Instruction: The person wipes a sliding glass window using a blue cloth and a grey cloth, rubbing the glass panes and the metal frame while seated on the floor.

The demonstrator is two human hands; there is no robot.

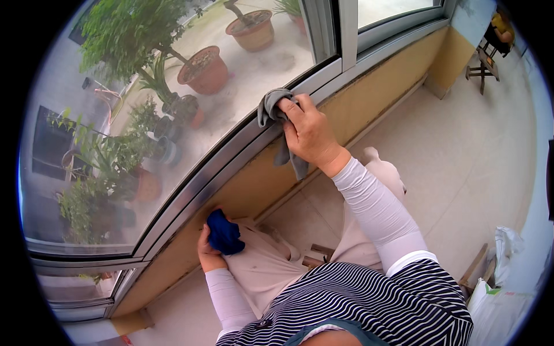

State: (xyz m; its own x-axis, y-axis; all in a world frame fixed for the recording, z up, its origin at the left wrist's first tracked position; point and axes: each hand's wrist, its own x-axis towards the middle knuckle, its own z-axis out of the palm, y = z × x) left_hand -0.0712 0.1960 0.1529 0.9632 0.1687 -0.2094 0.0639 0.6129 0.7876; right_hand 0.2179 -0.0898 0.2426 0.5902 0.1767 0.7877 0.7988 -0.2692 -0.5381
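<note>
A grey cloth (273, 106) is bunched in my right hand (309, 129), pressed on the lower metal rail of the window frame (242, 145). Part of the cloth hangs down over the yellow wall below the frame. My left hand (208, 246) holds a crumpled dark blue cloth (225, 233) above my thigh, close to the wall. The large window pane (242, 86) rises beyond the rail, with potted plants visible through it.
Yellow wall (389, 73) runs under the window to a corner. Wooden stool parts (322, 255) show between my legs. At the far right back, a person (502, 32) sits near a wooden folding stool (482, 71). White plastic bags (497, 307) lie at the right.
</note>
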